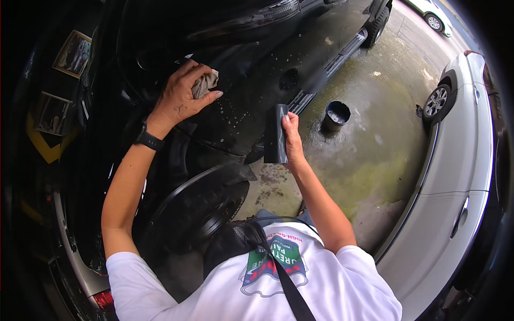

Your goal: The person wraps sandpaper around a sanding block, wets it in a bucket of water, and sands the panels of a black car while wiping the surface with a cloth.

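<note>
My left hand (pixel 182 95), with a black watch on its wrist, is closed on a crumpled greyish rag (pixel 206 84) and rests against the glossy black car body (pixel 235 69). Water drops dot the panel around and below the rag. Lower and to the right, my right hand (pixel 293 136) pinches a dark, flat sheet of sandpaper (pixel 275 140) by its edge, thumb on the near face. That sheet hangs upright beside the car, above the wet floor. A wheel (pixel 198 206) of the black car lies below both hands.
A black bucket (pixel 337 115) with liquid in it stands on the wet concrete floor (pixel 364 160). A silver car (pixel 455 166) is parked along the right, and a white car (pixel 431 15) is farther off. Framed pictures (pixel 73 53) appear at the far left.
</note>
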Tool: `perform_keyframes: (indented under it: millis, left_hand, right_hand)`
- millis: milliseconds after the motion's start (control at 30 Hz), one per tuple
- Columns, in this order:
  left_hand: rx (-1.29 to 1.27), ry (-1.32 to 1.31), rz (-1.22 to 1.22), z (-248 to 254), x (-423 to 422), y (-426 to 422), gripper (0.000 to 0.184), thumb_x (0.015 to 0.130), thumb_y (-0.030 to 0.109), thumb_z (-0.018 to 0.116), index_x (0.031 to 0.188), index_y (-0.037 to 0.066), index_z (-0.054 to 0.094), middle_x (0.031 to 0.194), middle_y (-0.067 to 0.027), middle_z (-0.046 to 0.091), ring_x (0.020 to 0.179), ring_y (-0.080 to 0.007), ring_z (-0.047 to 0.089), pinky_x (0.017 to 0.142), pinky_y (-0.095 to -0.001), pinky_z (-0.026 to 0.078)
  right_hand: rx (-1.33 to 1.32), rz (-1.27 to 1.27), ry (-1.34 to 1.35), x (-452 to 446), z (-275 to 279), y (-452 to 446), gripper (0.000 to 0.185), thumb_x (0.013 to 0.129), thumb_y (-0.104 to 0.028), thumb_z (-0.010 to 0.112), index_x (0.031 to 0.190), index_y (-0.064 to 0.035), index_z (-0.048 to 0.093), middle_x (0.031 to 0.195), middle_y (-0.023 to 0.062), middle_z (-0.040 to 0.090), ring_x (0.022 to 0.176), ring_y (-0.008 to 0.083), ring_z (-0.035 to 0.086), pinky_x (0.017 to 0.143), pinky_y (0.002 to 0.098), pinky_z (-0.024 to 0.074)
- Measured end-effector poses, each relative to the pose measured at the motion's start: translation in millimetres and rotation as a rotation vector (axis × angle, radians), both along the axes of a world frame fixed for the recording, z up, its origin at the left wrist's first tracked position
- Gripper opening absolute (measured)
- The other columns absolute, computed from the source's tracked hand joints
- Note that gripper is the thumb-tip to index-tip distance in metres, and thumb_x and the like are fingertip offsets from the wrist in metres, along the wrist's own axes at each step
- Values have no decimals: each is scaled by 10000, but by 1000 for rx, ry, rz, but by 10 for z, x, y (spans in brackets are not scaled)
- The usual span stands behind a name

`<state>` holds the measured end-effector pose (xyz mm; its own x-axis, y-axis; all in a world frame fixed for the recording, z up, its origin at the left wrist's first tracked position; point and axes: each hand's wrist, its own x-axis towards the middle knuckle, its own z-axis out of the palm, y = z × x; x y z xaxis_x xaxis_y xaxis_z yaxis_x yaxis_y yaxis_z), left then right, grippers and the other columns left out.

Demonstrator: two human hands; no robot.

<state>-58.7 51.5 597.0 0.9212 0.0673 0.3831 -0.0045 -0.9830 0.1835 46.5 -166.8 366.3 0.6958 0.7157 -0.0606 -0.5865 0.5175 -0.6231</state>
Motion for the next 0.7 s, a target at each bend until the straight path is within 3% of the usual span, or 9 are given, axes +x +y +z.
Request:
perform_keyframes:
  millis: [67,100,200,267,300,367,500,567,700]
  left_hand:
    - [453,146,-54,271,-70,261,525,790,279,879,1226,82,664,1131,-73,631,933,-294,662,861,-409,559]
    - [595,255,-77,312,-111,339,620,760,265,876,1303,104,623,1225,-76,595,1049,-289,630,937,-423,531]
    - [796,250,-166,180,-263,747,641,756,212,860,1334,109,603,1299,-90,555,1156,-294,575,1007,-445,494]
    - [810,331,-149,214,-356,865,662,739,166,854,1345,106,594,1378,-104,530,1242,-310,535,1040,-455,481]
    - [819,291,-154,216,-390,918,666,731,162,861,1341,107,598,1401,-103,530,1267,-311,533,1045,-448,484]
    - [860,186,-185,172,-431,1010,669,711,160,882,1321,110,613,1448,-108,534,1351,-308,515,1057,-422,492]
    - [822,91,-261,147,-406,1090,640,704,159,891,1287,110,630,1394,-106,569,1350,-298,531,1036,-412,503]
    - [774,208,-218,191,-396,1053,600,706,145,887,1253,112,643,1318,-93,593,1312,-277,561,1027,-400,501]
    - [775,175,-261,188,-400,1044,547,710,109,875,1207,102,648,1228,-78,597,1233,-250,586,1017,-380,490]
  right_hand:
    - [-86,-79,-185,-112,81,364,349,1097,-312,566,1365,-114,463,1184,46,581,1034,101,586,922,276,518]
    - [-100,-130,-223,-189,100,601,349,1088,-273,572,1371,-97,467,1194,57,579,1015,102,586,913,285,516]
    - [-294,-248,-421,-438,22,1193,476,1011,-201,692,1431,-107,486,1283,108,579,1110,181,602,979,335,511]
    - [-410,-554,-745,-646,-58,1545,554,960,-184,754,1455,-127,512,1439,183,542,1277,299,566,1075,395,470]
    - [-459,-637,-860,-763,-88,1639,588,919,-167,789,1453,-141,543,1562,228,463,1393,393,481,1145,450,416]
    - [-470,-716,-879,-950,-159,1792,580,875,-119,819,1416,-133,610,1582,218,458,1389,406,473,1157,479,400]
    - [-513,-905,-871,-918,-234,2140,524,863,-92,825,1364,-119,674,1582,219,469,1381,405,477,1147,481,408]
    - [-510,-983,-843,-667,-176,2273,509,858,-94,824,1350,-108,692,1546,226,514,1357,395,500,1134,470,426]
    - [-521,-1025,-794,-123,31,2386,489,882,-134,813,1354,-89,692,1539,228,529,1345,389,516,1126,448,435]
